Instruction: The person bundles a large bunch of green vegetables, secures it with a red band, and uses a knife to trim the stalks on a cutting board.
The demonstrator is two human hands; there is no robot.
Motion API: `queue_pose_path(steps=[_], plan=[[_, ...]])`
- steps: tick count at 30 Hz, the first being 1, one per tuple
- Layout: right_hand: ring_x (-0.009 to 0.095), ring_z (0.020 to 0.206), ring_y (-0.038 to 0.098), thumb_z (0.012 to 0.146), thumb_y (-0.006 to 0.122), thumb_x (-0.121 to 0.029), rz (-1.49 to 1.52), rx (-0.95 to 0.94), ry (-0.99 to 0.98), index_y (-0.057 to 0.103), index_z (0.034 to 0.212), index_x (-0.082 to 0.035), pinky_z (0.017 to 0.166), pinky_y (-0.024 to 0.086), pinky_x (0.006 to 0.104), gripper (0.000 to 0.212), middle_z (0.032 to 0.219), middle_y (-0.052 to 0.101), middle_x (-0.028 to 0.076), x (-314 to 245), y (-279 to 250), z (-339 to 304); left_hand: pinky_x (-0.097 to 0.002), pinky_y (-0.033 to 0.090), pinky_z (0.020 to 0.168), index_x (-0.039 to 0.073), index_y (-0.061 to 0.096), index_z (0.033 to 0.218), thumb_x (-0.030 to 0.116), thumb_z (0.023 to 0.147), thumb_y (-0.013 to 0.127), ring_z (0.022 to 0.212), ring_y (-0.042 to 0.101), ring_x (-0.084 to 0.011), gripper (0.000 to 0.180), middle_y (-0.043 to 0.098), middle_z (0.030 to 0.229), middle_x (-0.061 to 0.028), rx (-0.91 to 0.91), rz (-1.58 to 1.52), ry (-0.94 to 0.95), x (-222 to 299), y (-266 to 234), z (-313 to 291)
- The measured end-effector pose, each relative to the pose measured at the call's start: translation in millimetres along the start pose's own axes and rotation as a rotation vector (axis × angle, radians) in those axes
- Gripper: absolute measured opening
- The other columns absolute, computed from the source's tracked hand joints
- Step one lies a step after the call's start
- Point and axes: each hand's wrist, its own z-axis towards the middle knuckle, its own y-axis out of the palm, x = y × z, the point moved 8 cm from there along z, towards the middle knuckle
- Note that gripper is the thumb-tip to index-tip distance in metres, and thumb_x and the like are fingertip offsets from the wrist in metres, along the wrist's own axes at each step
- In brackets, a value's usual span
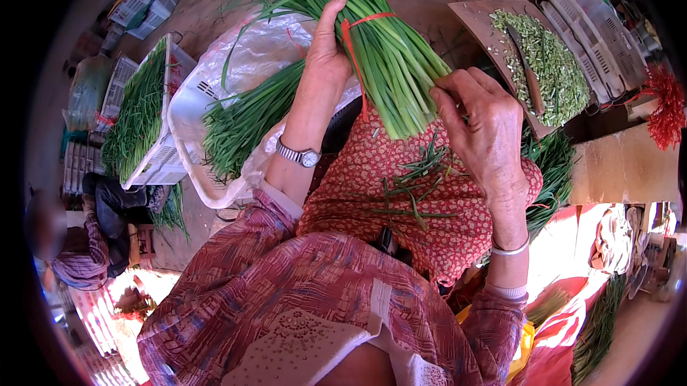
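Note:
A thick bunch of garlic chives (390,64), tied with a red tie (365,20), is held up in front of me with its pale cut ends toward my lap. My left hand (328,53) is closed around its left side, thumb up along the leaves. At the lower right edge of the stalks, my right hand (479,118) has thumb and fingertips pinched together; what lies between them is too small to make out. Loose bits of chive (418,186) lie on the red flowered cloth (358,193) over my lap.
On my left stands a white plastic crate (187,139) lined with clear plastic, holding chives; another crate of chives (139,114) is beyond. At right, a board (476,17) carries chopped stalks and a knife (528,75). Red ties (664,103) hang far right. A person (82,243) sits at far left.

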Motion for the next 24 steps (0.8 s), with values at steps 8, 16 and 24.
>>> queue_pose_path(steps=[8, 16, 24], plan=[[0.027, 0.069, 0.067, 0.094, 0.066, -0.027, 0.165, -0.061, 0.243, 0.069, 0.094, 0.000, 0.063, 0.050, 0.0375, 0.027, 0.081, 0.068, 0.015, 31.7, -25.3, 2.8, -0.0440, 0.058, 0.087, 0.003, 0.061, 0.115, 0.014, 0.077, 0.082, 0.097, 0.067, -0.0261, 0.045, 0.067, 0.107, -0.0106, 0.011, 0.124, 0.029, 2.3, 8.4, 5.4], [0.039, 0.136, 0.041, 0.073, 0.078, -0.061, 0.503, -0.288, 0.398, 0.016, 0.151, 0.008, 0.113, 0.035, 0.0389, 0.121, 0.145, 0.039, 0.033, 70.7, 45.1, 12.7, -0.0399, 0.057, 0.089, 0.005, 0.060, 0.121, 0.017, 0.079, 0.082, 0.100, 0.066, -0.0204, 0.049, 0.067, 0.112, -0.0093, -0.082, 0.487, 0.202, -12.9, 64.9, 1.4], [0.020, 0.115, 0.060, 0.088, 0.072, -0.034, 1.442, -0.096, 0.835, 0.048, 0.139, -0.004, 0.097, 0.052, 0.0369, 0.065, 0.129, 0.059, 0.009, 121.0, 78.9, -7.6, -0.0455, 0.054, 0.088, 0.007, 0.047, 0.137, 0.024, 0.081, 0.081, 0.104, 0.064, -0.0277, 0.067, 0.062, 0.118, -0.0138, -0.202, 0.602, -0.009, -15.3, 64.9, 16.1]])
